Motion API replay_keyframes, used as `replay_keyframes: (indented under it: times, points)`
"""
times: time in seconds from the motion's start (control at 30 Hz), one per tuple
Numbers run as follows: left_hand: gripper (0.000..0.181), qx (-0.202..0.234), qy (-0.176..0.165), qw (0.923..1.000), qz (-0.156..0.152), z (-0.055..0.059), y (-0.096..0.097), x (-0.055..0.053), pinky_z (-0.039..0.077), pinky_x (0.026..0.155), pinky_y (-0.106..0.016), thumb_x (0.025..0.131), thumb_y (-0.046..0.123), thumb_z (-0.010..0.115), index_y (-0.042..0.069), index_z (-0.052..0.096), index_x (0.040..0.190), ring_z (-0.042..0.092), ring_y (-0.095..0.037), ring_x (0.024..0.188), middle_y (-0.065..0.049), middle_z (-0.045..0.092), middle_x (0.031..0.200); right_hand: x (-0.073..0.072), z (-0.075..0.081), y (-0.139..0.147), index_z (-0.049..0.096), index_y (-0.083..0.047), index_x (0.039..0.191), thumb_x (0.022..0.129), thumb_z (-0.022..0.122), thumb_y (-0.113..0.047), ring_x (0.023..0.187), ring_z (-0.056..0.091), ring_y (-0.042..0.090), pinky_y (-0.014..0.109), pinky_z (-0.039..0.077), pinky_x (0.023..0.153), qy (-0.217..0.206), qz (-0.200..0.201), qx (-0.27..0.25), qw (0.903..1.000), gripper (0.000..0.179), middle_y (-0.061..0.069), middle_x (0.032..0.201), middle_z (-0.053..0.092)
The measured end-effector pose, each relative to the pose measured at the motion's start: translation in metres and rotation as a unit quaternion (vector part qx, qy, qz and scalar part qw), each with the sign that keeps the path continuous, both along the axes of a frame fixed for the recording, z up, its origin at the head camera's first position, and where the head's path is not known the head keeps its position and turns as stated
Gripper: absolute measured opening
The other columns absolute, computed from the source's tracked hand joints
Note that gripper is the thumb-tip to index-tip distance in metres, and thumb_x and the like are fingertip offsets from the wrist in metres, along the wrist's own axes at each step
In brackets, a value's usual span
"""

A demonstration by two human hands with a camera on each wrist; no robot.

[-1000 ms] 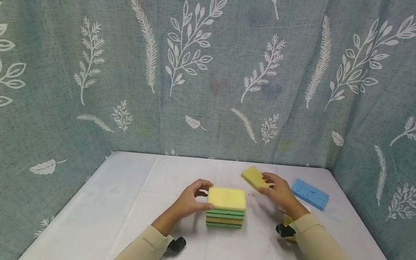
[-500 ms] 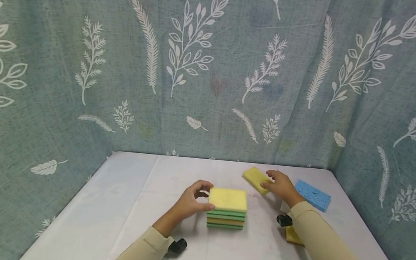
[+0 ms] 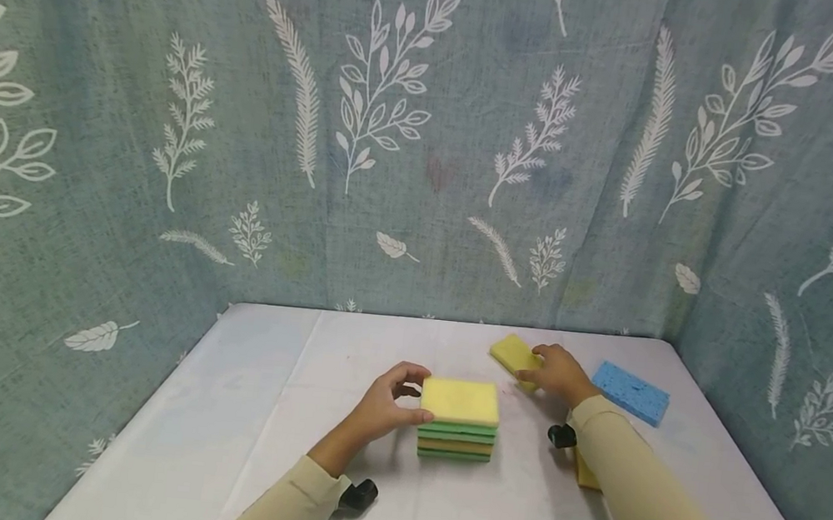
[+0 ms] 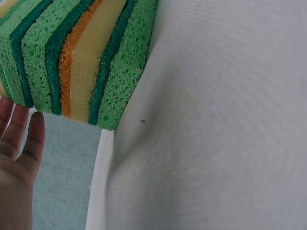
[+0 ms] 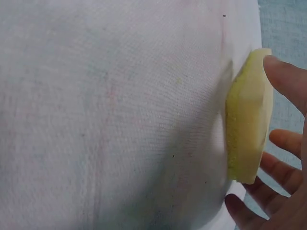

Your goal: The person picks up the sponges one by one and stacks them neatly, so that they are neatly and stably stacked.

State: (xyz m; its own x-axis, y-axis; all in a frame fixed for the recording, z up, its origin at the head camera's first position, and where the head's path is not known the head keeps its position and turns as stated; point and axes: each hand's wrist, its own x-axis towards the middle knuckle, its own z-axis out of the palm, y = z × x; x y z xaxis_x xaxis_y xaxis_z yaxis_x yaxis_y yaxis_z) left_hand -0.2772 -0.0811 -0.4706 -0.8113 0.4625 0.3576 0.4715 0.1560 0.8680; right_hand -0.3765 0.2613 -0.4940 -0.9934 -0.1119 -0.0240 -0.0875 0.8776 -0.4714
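Gripping sponge stack [image 3: 458, 419] with left hand [image 3: 388, 401]. Holds right hand [image 3: 560, 373] loosely spread at one end of yellow sponge [image 3: 511, 354].

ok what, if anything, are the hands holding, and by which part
Left hand: sponge stack, by its upper left end. Right hand: at the back yellow sponge, grip unclear.

yellow sponge [image 5: 249, 122], right hand [image 5: 293, 203] alongside, white cloth [image 5: 120, 96]

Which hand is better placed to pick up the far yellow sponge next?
Probably the right hand: its fingers are spread about the far yellow sponge, while the left hand touches the stack.
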Motion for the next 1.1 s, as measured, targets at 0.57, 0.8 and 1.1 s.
replay_keyframes:
  times: [0.57, 0.8, 1.1]
  points:
    - [0.056, -0.002, -0.004, 1.0, 0.001, 0.001, -0.001, -0.001, 0.046, 0.095, -0.051, 0.077, 0.013, 0.083, 0.002, 0.056, 0.125, 0.057, -0.031, 0.107, -0.012, 0.057, 0.117, 0.002, 0.003, -0.004, 0.049, 0.001, 0.139, 0.081, 0.075, -0.043, 0.114, 0.052, 0.038, 0.054, 0.042, 0.097, -0.013, -0.007, 0.054, 0.9985, 0.077, 0.023, 0.128, 0.053]
    - [0.058, -0.004, -0.002, 1.0, 0.004, 0.0, -0.001, 0.0, 0.046, 0.095, -0.052, 0.077, 0.013, 0.083, 0.0, 0.055, 0.126, 0.056, -0.026, 0.107, -0.012, 0.057, 0.118, 0.007, 0.005, -0.004, 0.05, -0.001, 0.139, 0.084, 0.071, -0.044, 0.114, 0.052, 0.039, 0.056, 0.042, 0.096, 0.0, -0.001, 0.048, 0.9989, 0.073, 0.023, 0.129, 0.052]
    - [0.063, 0.0, -0.017, 0.9998, 0.004, 0.0, 0.0, 0.003, 0.042, 0.096, -0.059, 0.076, 0.014, 0.084, -0.005, 0.053, 0.128, 0.055, -0.034, 0.109, -0.014, 0.057, 0.118, 0.013, 0.005, 0.002, 0.055, -0.005, 0.135, 0.084, 0.069, -0.043, 0.122, 0.048, 0.041, 0.058, 0.038, 0.1, 0.066, 0.066, 0.054, 0.9941, 0.065, 0.022, 0.135, 0.05]
